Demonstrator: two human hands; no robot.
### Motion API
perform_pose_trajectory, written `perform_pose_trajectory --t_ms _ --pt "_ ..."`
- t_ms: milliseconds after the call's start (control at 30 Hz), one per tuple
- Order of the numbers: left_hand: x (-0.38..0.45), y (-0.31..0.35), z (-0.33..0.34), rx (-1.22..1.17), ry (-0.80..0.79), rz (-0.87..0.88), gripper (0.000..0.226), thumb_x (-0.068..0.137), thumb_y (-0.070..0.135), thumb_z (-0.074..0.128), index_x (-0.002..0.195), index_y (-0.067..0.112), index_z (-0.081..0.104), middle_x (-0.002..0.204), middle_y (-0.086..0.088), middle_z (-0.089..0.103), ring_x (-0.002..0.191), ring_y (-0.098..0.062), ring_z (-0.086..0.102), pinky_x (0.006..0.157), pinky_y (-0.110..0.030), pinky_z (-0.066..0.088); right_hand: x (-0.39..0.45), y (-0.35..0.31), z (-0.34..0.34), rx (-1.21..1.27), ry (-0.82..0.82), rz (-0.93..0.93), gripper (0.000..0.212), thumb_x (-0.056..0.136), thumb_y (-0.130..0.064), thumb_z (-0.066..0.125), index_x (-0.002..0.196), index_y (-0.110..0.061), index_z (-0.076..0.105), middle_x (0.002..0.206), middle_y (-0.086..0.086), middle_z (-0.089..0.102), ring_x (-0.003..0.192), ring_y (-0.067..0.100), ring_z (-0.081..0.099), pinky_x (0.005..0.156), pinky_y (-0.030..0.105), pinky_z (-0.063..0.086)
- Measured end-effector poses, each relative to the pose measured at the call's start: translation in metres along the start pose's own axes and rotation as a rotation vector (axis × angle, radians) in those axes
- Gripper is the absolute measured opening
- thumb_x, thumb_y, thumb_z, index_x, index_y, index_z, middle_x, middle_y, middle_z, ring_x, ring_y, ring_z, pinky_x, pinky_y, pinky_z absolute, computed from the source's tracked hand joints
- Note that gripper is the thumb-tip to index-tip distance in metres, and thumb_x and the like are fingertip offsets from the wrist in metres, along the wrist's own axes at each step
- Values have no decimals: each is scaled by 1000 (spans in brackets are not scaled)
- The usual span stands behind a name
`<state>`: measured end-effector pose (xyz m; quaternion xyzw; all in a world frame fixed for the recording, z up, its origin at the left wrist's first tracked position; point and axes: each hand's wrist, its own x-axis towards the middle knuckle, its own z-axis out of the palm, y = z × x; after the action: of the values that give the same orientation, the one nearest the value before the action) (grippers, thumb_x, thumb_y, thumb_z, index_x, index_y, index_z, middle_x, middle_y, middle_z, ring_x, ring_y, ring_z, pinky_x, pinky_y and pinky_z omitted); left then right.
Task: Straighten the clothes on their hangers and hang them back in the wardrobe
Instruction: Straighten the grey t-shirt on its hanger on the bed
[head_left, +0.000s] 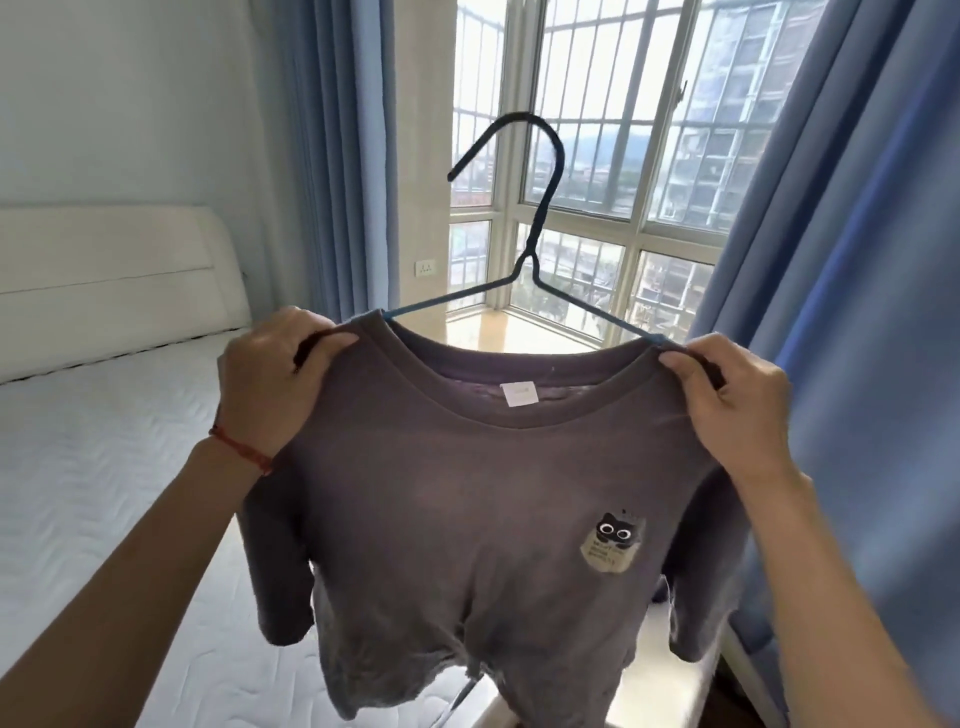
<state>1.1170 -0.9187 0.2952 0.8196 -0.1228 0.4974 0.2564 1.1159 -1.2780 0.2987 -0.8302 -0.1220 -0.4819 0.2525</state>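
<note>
A grey-brown T-shirt (467, 499) with a small cat print on the chest hangs on a blue wire hanger (540, 208), held up in front of me at chest height. My left hand (270, 384) grips the shirt's left shoulder over the hanger's end. At the other shoulder my right hand (737, 400) pinches the fabric the same way. The hanger's hook points up and to the left, free in the air. The shirt's hem hangs wrinkled at the bottom of the view. No wardrobe is in view.
A bed with a white mattress (104, 467) and cream headboard (104, 270) lies to the left. Blue curtains (857, 260) frame a barred bay window (597, 156) straight ahead. A wall socket (425, 268) sits beside the window.
</note>
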Motion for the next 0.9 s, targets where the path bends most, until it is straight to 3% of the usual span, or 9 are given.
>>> perform_pose_trajectory --t_ms 100,167,200,267,367,500,567,667,900 --pt "-5 11 -11 67 74 -28 37 85 39 52 81 6 68 76 -11 68 71 -27 61 68 -26 40 13 1 -3 54 7 4 40 84 -46 55 78 -8 65 64 -6 50 64 4 42 59 4 33" --pt "-5 11 -8 52 65 -94 41 82 44 52 81 6 69 77 -12 68 73 -26 61 69 -26 40 23 3 5 36 -46 6 43 83 -51 53 79 -10 65 65 1 56 63 12 49 62 17 36" --pt "-7 8 -4 49 55 -141 42 81 45 53 81 7 69 78 -12 69 73 -25 61 70 -25 40 28 5 14 30 -94 3 44 83 -52 52 80 -11 65 69 7 62 67 23 56 65 28 39" --pt "-15 -5 10 60 21 -227 35 81 41 61 81 7 70 78 -12 70 73 -22 60 69 -25 38 35 11 42 20 -206 11 37 86 -46 55 85 -11 65 81 14 68 80 34 61 72 36 42" --pt "-36 -39 38 97 -78 -327 25 81 29 67 76 5 69 73 -12 70 68 -25 61 64 -26 39 33 26 97 13 -389 65 30 88 -43 55 83 -15 64 88 14 69 90 33 61 75 36 40" --pt "-71 -94 87 119 -220 -488 21 79 26 70 68 8 68 66 -8 69 65 -26 63 60 -27 41 10 57 176 0 -601 143 30 86 -50 52 72 -23 54 82 9 66 85 30 60 68 30 36" --pt "-92 -123 113 119 -291 -598 22 78 27 70 65 10 66 65 -6 68 67 -26 64 61 -30 43 -4 69 213 -20 -690 166 34 86 -51 51 69 -22 50 76 6 60 84 30 60 66 30 34" --pt "-118 -158 148 112 -384 -756 28 78 33 70 56 21 57 59 0 61 68 -25 62 59 -27 39 -24 88 266 -62 -818 189 39 87 -51 50 79 -14 57 85 9 65 88 30 60 65 31 34" --pt "-140 -198 194 117 -461 -950 35 79 29 69 51 25 48 54 2 52 63 -23 54 60 -26 33 -32 116 354 8 -968 216 29 87 -47 54 72 -23 47 90 11 67 92 30 59 69 32 36"
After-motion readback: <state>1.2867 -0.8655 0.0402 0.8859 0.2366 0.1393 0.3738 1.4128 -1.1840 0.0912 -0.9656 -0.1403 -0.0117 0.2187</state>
